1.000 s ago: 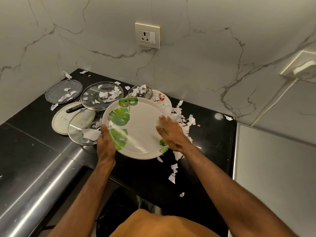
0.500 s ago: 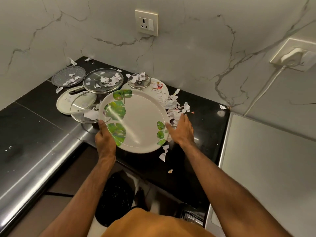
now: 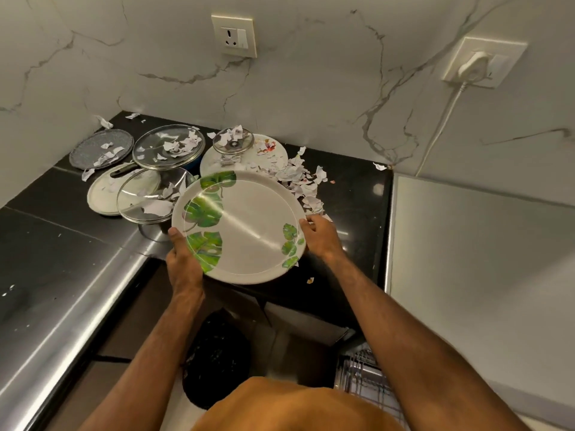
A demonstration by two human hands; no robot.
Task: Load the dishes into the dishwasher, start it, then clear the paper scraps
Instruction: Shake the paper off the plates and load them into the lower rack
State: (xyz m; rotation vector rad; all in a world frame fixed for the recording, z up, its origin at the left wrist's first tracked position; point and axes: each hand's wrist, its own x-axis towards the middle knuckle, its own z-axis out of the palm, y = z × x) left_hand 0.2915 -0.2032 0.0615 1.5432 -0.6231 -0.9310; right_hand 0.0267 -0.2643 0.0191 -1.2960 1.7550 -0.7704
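A large white plate with green leaf prints [image 3: 245,231] is lifted above the front edge of the black counter [image 3: 351,194]. My left hand [image 3: 182,262] grips its left rim, thumb on top. My right hand [image 3: 320,236] holds its right rim. Behind it lie a second white plate [image 3: 267,155], a small glass lid [image 3: 233,141], two larger glass lids [image 3: 169,147] [image 3: 146,197], a cream plate [image 3: 102,194] and a grey speckled plate [image 3: 99,149]. Torn paper scraps [image 3: 301,178] litter the dishes and counter. A dishwasher rack [image 3: 364,374] shows at the bottom right.
A steel pot [image 3: 154,231] stands under one glass lid. Marble walls carry a socket [image 3: 235,35] and a plugged charger [image 3: 476,65] with its cable hanging down. A white appliance top [image 3: 482,244] lies right of the counter. A black bag [image 3: 217,359] sits on the floor below.
My right hand slid off the plate's face, across the scraps, to grip the right rim. The plate has come toward me, over the counter's front edge.
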